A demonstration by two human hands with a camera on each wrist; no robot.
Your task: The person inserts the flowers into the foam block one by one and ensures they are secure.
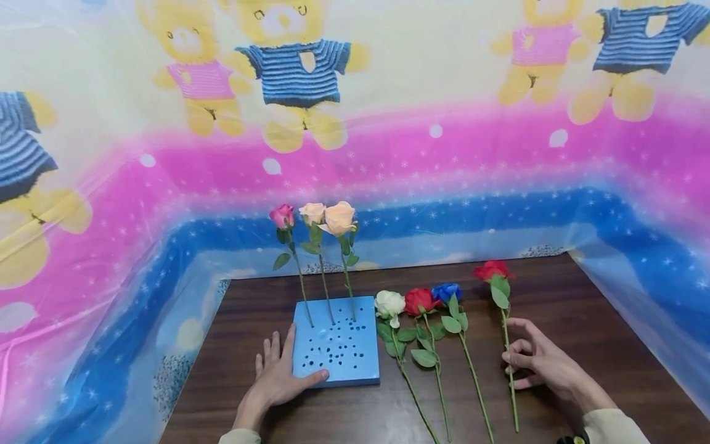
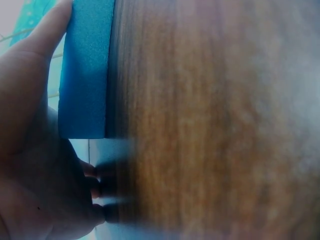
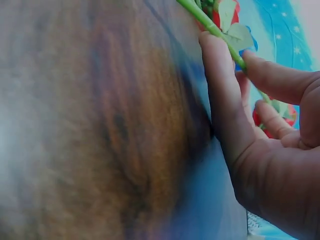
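My left hand (image 1: pixel 279 375) lies against the left side of a light blue foam block (image 1: pixel 367 371) full of small holes. Its fingers are straight, and the thumb rests over the front left corner. Three artificial roses stand upright in the block's back part: a pink rose (image 1: pixel 283 216), a small peach rose (image 1: pixel 313 213) and a larger peach rose (image 1: pixel 339 217). On the right, my right hand (image 1: pixel 546 365) pinches the green stem (image 3: pixel 215 31) of a red rose (image 1: pixel 492 271) between thumb and fingers. The flower points away from me.
Between block and right hand lie a white rose (image 1: pixel 390 304), another red rose (image 1: pixel 420 301) and a blue rose (image 1: pixel 447 292), stems toward me. All stand on a dark wooden table (image 1: pixel 244 308). A bear-printed cloth (image 1: pixel 399 160) hangs behind and at both sides.
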